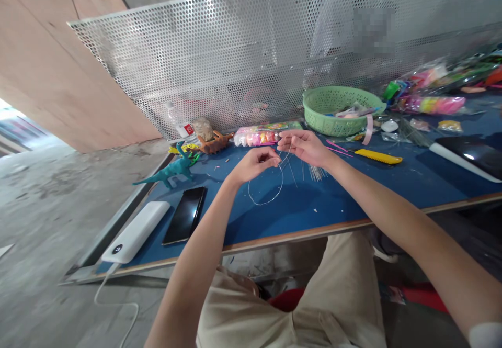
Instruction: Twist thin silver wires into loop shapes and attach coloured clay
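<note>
A thin silvery wire (pixel 261 204) is bent into a wide loop that hangs over the blue table. My left hand (pixel 257 165) pinches it between thumb and fingertips. Close beside it, my right hand (pixel 303 146) holds the wire's upper part between bent fingers; the exact grip is too small to make out. Behind and below my right wrist lies a bundle of straight wires (pixel 316 174), partly covered by the arm. A plastic pack of colored clay (pixel 261 137) lies just beyond both hands.
To the left are a teal dinosaur figure (pixel 174 170), a black phone (pixel 185 214) and a cabled white power bank (pixel 137 230). A green basket (pixel 321 123) stands at the back; a yellow utility knife (pixel 378 156) lies to the right. A perforated metal panel (pixel 235 49) borders the table.
</note>
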Motion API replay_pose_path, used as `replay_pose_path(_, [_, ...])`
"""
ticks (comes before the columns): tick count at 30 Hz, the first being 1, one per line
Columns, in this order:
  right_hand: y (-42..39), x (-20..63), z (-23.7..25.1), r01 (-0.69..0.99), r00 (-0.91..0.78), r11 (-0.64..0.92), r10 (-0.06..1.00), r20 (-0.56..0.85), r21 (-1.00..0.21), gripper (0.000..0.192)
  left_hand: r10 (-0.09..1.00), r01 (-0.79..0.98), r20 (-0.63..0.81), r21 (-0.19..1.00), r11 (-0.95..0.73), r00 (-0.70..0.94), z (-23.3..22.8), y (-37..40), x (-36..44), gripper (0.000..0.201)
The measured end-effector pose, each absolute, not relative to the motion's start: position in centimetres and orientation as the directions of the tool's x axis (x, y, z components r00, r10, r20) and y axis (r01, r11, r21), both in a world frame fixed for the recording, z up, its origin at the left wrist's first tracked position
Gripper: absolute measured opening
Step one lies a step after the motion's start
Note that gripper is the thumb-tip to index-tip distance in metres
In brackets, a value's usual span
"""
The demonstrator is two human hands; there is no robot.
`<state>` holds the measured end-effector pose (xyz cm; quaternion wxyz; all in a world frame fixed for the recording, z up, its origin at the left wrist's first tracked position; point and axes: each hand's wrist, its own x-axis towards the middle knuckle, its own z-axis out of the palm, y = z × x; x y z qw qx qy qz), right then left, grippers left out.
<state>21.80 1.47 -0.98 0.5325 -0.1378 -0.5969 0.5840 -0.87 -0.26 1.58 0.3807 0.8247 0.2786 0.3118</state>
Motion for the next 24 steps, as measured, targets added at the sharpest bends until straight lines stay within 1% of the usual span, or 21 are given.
replay_pose_path(3, [1.7, 21.6, -1.2, -0.472, -0.405, 0.279, 0.774, 0.487, -0.836, 0.04, 0.694, 0.233, 0.31, 0.788, -0.57, 0.65, 1.4, -0.3, -0.6, 0.027])
replay_pose_path(6, [1.8, 21.4, -1.5, -0.49, -0.343, 0.298, 0.797, 0.496, -0.819, 0.037, 0.691, 0.231, 0.299, 0.794, -0.563, 0.658, 1.2, -0.4, -0.4, 0.028])
replay_pose_path(8, [1.9, 21.3, -1.7, -0.501, -0.324, 0.294, 0.809, 0.491, -0.814, 0.04, 0.706, 0.23, 0.307, 0.799, -0.555, 0.639, 1.2, -0.5, -0.2, 0.028])
replay_pose_path(10, [1.9, 21.4, -1.8, -0.491, -0.375, 0.272, 0.791, 0.483, -0.827, 0.047, 0.719, 0.229, 0.318, 0.802, -0.551, 0.618, 1.1, -0.4, -0.2, 0.029])
replay_pose_path(12, [2.0, 21.7, -1.8, -0.459, -0.435, 0.269, 0.763, 0.479, -0.847, 0.05, 0.727, 0.228, 0.331, 0.801, -0.553, 0.601, 0.9, -0.3, -0.2, 0.03])
replay_pose_path(14, [2.1, 21.9, -1.6, -0.423, -0.446, 0.301, 0.752, 0.486, -0.855, 0.044, 0.737, 0.223, 0.35, 0.801, -0.556, 0.578, 0.8, -0.2, -0.2, 0.03])
replay_pose_path(17, [2.0, 22.2, -1.3, -0.392, -0.405, 0.362, 0.757, 0.512, -0.846, 0.033, 0.745, 0.217, 0.374, 0.799, -0.561, 0.552, 0.8, -0.2, -0.2, 0.029])
replay_pose_path(20, [1.9, 22.3, -1.0, -0.342, -0.42, 0.387, 0.752, 0.508, -0.856, 0.024, 0.751, 0.228, 0.387, 0.79, -0.569, 0.535, 0.8, -0.2, -0.1, 0.028])
replay_pose_path(22, [1.9, 22.2, -1.0, -0.302, -0.42, 0.416, 0.75, 0.511, -0.858, 0.023, 0.756, 0.24, 0.397, 0.782, -0.575, 0.521, 0.9, -0.2, -0.1, 0.028])
replay_pose_path(24, [1.9, 22.0, -1.1, -0.275, -0.374, 0.463, 0.756, 0.538, -0.842, 0.025, 0.758, 0.243, 0.405, 0.778, -0.58, 0.512, 0.8, -0.2, -0.1, 0.028])
